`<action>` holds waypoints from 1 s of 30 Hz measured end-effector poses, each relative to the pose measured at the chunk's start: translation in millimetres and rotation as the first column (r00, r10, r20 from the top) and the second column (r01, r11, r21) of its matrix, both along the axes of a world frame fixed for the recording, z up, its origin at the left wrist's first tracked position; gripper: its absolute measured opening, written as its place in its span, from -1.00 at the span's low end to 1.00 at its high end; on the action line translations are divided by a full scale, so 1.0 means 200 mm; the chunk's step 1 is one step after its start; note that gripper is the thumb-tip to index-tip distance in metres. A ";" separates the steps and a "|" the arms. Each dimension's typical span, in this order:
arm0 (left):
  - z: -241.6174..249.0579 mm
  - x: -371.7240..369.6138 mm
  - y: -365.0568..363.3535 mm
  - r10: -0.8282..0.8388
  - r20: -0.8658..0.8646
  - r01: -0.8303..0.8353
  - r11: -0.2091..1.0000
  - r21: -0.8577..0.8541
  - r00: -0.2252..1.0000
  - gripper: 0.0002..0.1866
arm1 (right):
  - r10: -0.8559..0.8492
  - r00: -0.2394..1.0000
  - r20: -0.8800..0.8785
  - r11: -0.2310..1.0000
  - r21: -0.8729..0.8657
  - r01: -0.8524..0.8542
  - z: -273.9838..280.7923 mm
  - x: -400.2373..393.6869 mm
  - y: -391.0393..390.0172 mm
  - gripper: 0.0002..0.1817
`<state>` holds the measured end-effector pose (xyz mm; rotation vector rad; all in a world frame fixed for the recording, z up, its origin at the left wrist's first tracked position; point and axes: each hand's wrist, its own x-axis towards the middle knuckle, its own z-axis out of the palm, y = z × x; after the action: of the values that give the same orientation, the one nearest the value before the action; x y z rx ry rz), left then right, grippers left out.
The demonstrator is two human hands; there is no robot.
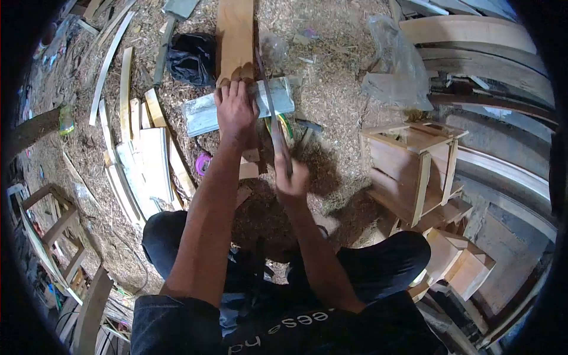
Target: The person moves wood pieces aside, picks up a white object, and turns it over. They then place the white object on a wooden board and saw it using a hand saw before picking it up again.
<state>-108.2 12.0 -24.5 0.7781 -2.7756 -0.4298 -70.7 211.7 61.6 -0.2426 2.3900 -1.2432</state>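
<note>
My left hand [236,112] presses down with bent fingers on a wooden board [235,35], which lies across a pale, worn block [201,113]. My right hand [291,178], slightly blurred, is closed round the near end of a hand saw [273,115]. The saw's long narrow blade is seen nearly edge-on and runs along the board's right side; its teeth cannot be made out. Right of the blade lies a hammer [309,125]. Left of my left forearm is a purple tape measure [203,164].
Sawdust and shavings cover the floor. Wooden strips [155,160] lie at left, near a black plastic bag [191,59]. At right stand a wooden frame-like box [408,171] and a clear plastic bag [397,68]. Curved planks [470,32] fill the far right; a ladder-like frame [59,228] lies far left.
</note>
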 end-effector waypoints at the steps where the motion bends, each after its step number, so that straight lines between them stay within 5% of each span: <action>1: 0.00 -0.01 -0.01 -0.012 -0.013 0.012 1.000 0.004 1.000 -0.38 | -0.125 0.991 0.042 0.981 -0.141 0.130 0.07 0.11 0.01 -0.59; 9: 0.03 0.00 -0.01 -0.049 -0.025 0.050 0.998 0.041 0.998 -0.36 | -0.083 0.985 0.153 0.996 -0.028 0.089 -0.08 -0.04 -0.06 -0.52; 12: 0.04 -0.01 -0.01 -0.052 -0.051 0.052 0.999 -0.003 0.997 -0.37 | -0.131 0.991 0.038 0.973 -0.186 0.136 -0.13 -0.01 -0.06 -0.50; 14: 0.03 0.01 0.02 -0.057 -0.064 0.056 0.998 -0.022 0.996 -0.37 | -0.069 0.985 0.159 0.969 -0.223 0.104 -0.07 0.00 -0.05 -0.52; 16: 0.05 0.02 0.04 -0.088 -0.022 0.087 0.995 -0.043 0.996 -0.43 | -0.042 0.996 0.079 0.966 -0.250 0.061 -0.02 0.04 -0.01 -0.58; 20: 0.05 0.04 0.06 -0.128 -0.048 0.128 0.992 -0.010 0.991 -0.48 | -0.112 0.972 0.207 0.927 -0.330 0.177 -0.14 0.21 0.09 -0.64; 22: 0.05 0.00 0.05 -0.080 -0.025 0.079 0.996 -0.037 0.996 -0.49 | -0.183 0.979 0.091 0.890 -0.408 0.204 -0.09 0.16 0.01 -0.66; 24: 0.04 0.00 0.07 0.026 0.021 -0.025 0.997 -0.075 0.999 -0.50 | -0.188 0.975 0.119 0.916 -0.336 0.218 -0.02 0.11 -0.06 -0.67; 28: 0.10 -0.01 0.06 0.003 0.173 -0.025 0.992 0.124 0.985 -0.44 | -0.135 0.982 0.130 0.977 -0.149 0.154 0.03 0.08 -0.02 -0.67; 30: 0.09 0.01 0.06 0.001 0.100 -0.009 0.997 0.079 0.995 -0.45 | -0.141 0.990 0.004 0.976 -0.168 0.140 0.17 0.14 0.04 -0.70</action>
<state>-105.6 24.4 -7.3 0.8475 -2.8635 -0.5170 -42.1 218.8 95.0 -0.1307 2.3447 -1.5145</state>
